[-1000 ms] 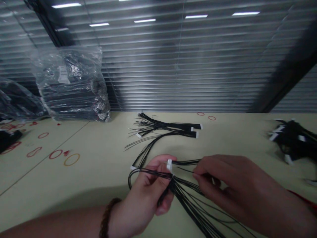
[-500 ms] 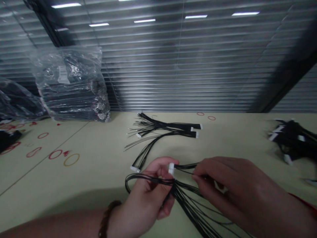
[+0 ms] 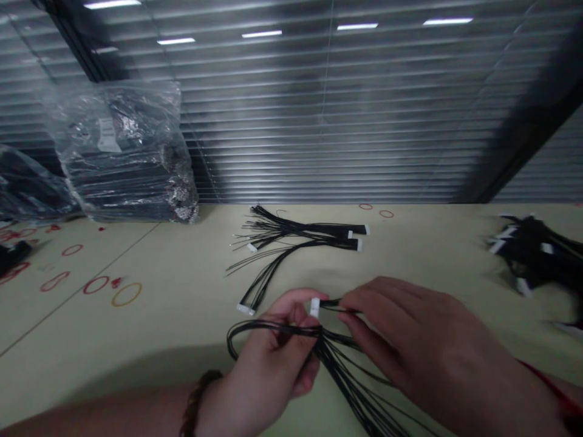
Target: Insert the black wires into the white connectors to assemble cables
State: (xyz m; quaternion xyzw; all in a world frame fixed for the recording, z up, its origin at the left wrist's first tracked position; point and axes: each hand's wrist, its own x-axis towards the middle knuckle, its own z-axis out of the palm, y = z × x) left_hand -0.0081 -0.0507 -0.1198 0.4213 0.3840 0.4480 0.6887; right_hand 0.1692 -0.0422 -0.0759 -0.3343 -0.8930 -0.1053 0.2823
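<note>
Black wire harness (image 3: 344, 370) spills toward the near edge of the bench (image 3: 150, 358) from the left hand (image 3: 268, 352), which is closed around the bundle, fingers curled and thumb pressed on it, with a loop of wire bowing out past its far side. A brown beaded bracelet (image 3: 199, 403) circles that wrist. The right hand (image 3: 423, 340) is nearly closed, its fingertips (image 3: 353, 318) pinching a few strands just beside a white connector (image 3: 314, 307) standing above the left hand; which hand bears the connector I cannot tell. Farther up the bench, a second wire harness (image 3: 291, 233) lies flat, its connectors pointing right, and a heap of harnesses (image 3: 532, 255) sits near the right edge. Red rings (image 3: 95, 285) and a yellow ring (image 3: 126, 294) lie at left. Bagged bundles of wire (image 3: 122, 158) stand at the far edge before window blinds (image 3: 319, 121).
</note>
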